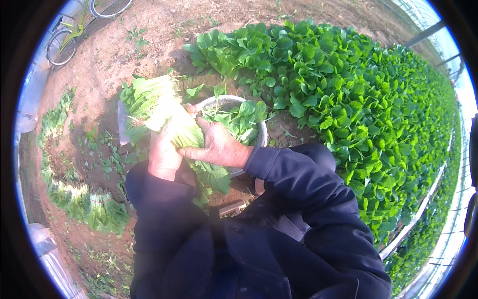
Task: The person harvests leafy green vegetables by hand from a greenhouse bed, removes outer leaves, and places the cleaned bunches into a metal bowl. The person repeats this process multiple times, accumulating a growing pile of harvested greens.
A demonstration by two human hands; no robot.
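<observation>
Between both hands is a bunch of leafy greens point(188, 134), its pale stems brightly sunlit and its leaves hanging down toward my lap. My left hand point(164, 149) wraps the bunch from the left; glare washes out part of its fingers. From the right, my right hand point(218, 144) grips the same bunch with thumb and fingers. Just behind and to the right stands a round grey basin point(263, 132) holding loose cut greens point(235, 121). Beyond my left hand, another pile of greens point(149, 89) lies with its roots toward the basin, partly over a pale sheet point(123, 127).
Dense growing greens point(336, 93) fill the bed on the right. Several tied bundles point(99, 209) lie on the soil at left. A bicycle point(63, 43) stands at the far left by the plastic greenhouse wall. A small slatted crate-like object point(233, 209) shows below my arms.
</observation>
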